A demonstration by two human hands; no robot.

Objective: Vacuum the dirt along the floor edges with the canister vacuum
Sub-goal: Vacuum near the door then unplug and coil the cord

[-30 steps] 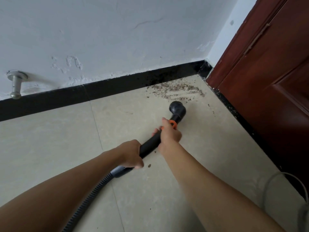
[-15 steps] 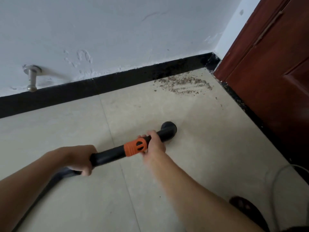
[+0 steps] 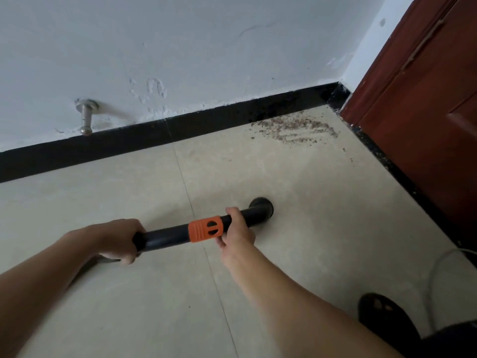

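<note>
Vacuum wand [image 3: 167, 236] is held across mid-floor [image 3: 322, 215], nozzle [image 3: 262, 206] well apart from the dirt patch [image 3: 294, 129] in the corner by baseboard [image 3: 103, 153] and door [image 3: 426, 112]. Left hand [image 3: 121, 239] is wrapped round the rear end; the hose behind is hidden. Right hand [image 3: 236, 235] fingers are curled on the tube beside the orange collar [image 3: 205, 229]. Nozzle-to-floor contact can't be told. Pale cable [image 3: 438, 267] and dark shoe [image 3: 382, 313] are cut off lower right.

arms [image 3: 296, 293] bare | shoe [image 3: 382, 319] black — holed top | trouser leg [image 3: 454, 339] dark
</note>
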